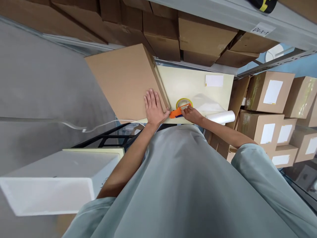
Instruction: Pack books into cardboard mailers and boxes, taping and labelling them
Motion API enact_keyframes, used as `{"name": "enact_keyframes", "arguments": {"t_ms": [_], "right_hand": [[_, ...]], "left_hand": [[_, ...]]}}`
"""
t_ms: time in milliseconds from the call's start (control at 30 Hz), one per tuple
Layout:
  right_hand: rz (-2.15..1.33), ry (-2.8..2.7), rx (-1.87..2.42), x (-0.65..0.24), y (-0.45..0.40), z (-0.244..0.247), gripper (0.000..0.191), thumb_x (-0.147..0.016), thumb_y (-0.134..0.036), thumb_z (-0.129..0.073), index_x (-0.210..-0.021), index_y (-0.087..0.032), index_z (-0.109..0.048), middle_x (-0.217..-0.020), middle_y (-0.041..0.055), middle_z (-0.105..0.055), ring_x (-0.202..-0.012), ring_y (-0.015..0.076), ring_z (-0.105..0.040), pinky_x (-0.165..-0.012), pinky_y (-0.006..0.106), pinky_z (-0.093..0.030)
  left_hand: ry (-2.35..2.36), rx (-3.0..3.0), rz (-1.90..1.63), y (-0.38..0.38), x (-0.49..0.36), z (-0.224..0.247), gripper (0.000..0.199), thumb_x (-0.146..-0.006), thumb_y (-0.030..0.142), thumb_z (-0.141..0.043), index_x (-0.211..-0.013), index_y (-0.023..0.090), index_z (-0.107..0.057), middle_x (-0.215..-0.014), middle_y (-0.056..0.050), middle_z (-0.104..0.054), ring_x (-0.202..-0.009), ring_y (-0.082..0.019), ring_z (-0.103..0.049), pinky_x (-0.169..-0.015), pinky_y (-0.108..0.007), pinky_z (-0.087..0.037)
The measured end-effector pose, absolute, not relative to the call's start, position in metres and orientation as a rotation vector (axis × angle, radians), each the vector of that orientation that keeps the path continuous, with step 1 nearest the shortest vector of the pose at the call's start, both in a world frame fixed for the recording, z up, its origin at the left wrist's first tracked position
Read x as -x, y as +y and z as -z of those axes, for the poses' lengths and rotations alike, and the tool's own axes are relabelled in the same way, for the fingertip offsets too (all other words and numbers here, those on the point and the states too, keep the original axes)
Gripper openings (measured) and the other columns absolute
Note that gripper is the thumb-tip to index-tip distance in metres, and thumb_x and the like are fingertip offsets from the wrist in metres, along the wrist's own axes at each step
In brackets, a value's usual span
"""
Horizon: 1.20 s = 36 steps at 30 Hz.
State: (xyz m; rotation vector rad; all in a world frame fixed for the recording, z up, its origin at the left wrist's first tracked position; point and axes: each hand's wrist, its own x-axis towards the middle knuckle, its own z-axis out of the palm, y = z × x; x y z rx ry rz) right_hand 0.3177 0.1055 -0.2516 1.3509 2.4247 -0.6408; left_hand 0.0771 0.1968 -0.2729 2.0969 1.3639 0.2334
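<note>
My left hand [154, 107] lies flat on a large closed cardboard box [123, 79], its fingers stretched along the top near the right edge. In my right hand [191, 113] is an orange tape dispenser [176, 112] with a roll of yellowish tape [184, 101] on it. The fingers wrap round the dispenser's handle, just right of the box. Its front end sits close to the box's lower right corner; I cannot tell whether it touches. Both the box and the dispenser are over a pale yellow tabletop [170, 74].
A roll of white film [220, 117] lies right of my right hand. A white label [214, 80] is on the table's far side. Shelved cartons [205, 36] line the back, and labelled boxes [269, 91] are stacked at right. A white bin [49, 195] stands lower left.
</note>
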Motion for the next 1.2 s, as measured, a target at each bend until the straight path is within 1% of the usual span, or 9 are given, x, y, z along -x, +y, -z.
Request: {"name": "enact_keyframes", "arguments": {"t_ms": [167, 267, 333, 533, 733, 833, 1000, 1100, 1200], "right_hand": [[0.672, 2.466, -1.305, -0.353, 0.103, 0.238, 0.049, -0.109, -0.001, -0.031, -0.144, -0.002, -0.065, -0.116, 0.0223, -0.082, -0.103, 0.0315, -0.075, -0.113, 0.049, -0.052], [0.636, 2.391, -1.327, -0.391, 0.102, 0.223, 0.041, -0.115, -0.013, -0.034, -0.134, -0.003, -0.069, -0.112, 0.0245, -0.081, -0.104, 0.0343, -0.074, -0.108, 0.049, -0.051], [0.600, 2.331, -1.334, -0.410, 0.106, 0.213, 0.040, -0.118, -0.022, -0.037, -0.132, -0.002, -0.068, -0.112, 0.0264, -0.081, -0.105, 0.0364, -0.075, -0.105, 0.048, -0.050], [0.585, 2.150, -1.394, -0.406, 0.122, 0.184, 0.049, -0.118, -0.037, -0.044, -0.141, 0.002, -0.061, -0.116, 0.0302, -0.081, -0.108, 0.0385, -0.077, -0.106, 0.047, -0.044], [0.687, 2.011, -1.543, -0.374, 0.126, 0.165, 0.060, -0.118, -0.045, -0.040, -0.146, 0.005, -0.057, -0.113, 0.0311, -0.082, -0.107, 0.0428, -0.078, -0.110, 0.052, -0.045], [0.721, 1.969, -1.639, -0.355, 0.134, 0.163, 0.058, -0.117, -0.043, -0.043, -0.142, 0.006, -0.059, -0.115, 0.0340, -0.081, -0.110, 0.0445, -0.079, -0.109, 0.053, -0.048], [0.715, 1.900, -1.753, -0.305, 0.159, 0.177, 0.043, -0.109, -0.026, -0.053, -0.134, 0.005, -0.069, -0.119, 0.0346, -0.081, -0.113, 0.0423, -0.080, -0.112, 0.055, -0.050], [0.712, 1.828, -1.815, -0.292, 0.179, 0.192, 0.036, -0.104, -0.020, -0.060, -0.132, -0.001, -0.073, -0.126, 0.0328, -0.080, -0.119, 0.0411, -0.079, -0.107, 0.053, -0.055], [0.652, 1.647, -1.944, -0.320, 0.198, 0.200, 0.031, -0.105, -0.018, -0.059, -0.130, -0.006, -0.075, -0.127, 0.0307, -0.081, -0.120, 0.0409, -0.080, -0.098, 0.052, -0.060]], "left_hand": [[1.330, -2.110, -0.244, 0.199, -0.075, 0.274, 0.112, -0.093, 0.056, -0.070, -0.182, 0.005, -0.025, -0.191, -0.023, -0.007, -0.178, -0.045, 0.005, -0.144, -0.066, 0.005], [1.292, -2.120, -0.250, 0.194, -0.079, 0.275, 0.111, -0.093, 0.054, -0.069, -0.181, 0.003, -0.026, -0.191, -0.025, -0.009, -0.179, -0.045, 0.004, -0.144, -0.066, 0.005], [1.256, -2.117, -0.254, 0.191, -0.082, 0.276, 0.110, -0.092, 0.052, -0.069, -0.181, 0.004, -0.027, -0.191, -0.024, -0.010, -0.179, -0.045, 0.003, -0.144, -0.066, 0.004], [1.203, -2.122, -0.243, 0.190, -0.085, 0.274, 0.109, -0.091, 0.046, -0.067, -0.182, 0.004, -0.024, -0.191, -0.023, -0.007, -0.179, -0.044, 0.003, -0.144, -0.066, 0.006], [1.216, -2.085, -0.271, 0.190, -0.090, 0.265, 0.108, -0.090, 0.044, -0.068, -0.180, 0.003, -0.028, -0.191, -0.023, -0.010, -0.179, -0.044, 0.000, -0.144, -0.066, 0.006], [1.224, -2.064, -0.295, 0.189, -0.093, 0.261, 0.107, -0.088, 0.043, -0.069, -0.180, 0.003, -0.030, -0.190, -0.023, -0.012, -0.179, -0.044, -0.001, -0.145, -0.066, 0.005], [1.214, -2.035, -0.323, 0.190, -0.097, 0.258, 0.107, -0.088, 0.043, -0.070, -0.179, 0.003, -0.032, -0.191, -0.021, -0.011, -0.179, -0.043, -0.001, -0.145, -0.066, 0.004], [1.209, -2.035, -0.331, 0.189, -0.096, 0.258, 0.108, -0.087, 0.043, -0.070, -0.179, 0.003, -0.032, -0.191, -0.022, -0.011, -0.179, -0.044, -0.001, -0.144, -0.067, 0.004], [1.196, -2.046, -0.334, 0.186, -0.092, 0.257, 0.109, -0.085, 0.040, -0.070, -0.179, 0.001, -0.031, -0.190, -0.025, -0.011, -0.179, -0.045, -0.001, -0.144, -0.068, 0.003]]}}
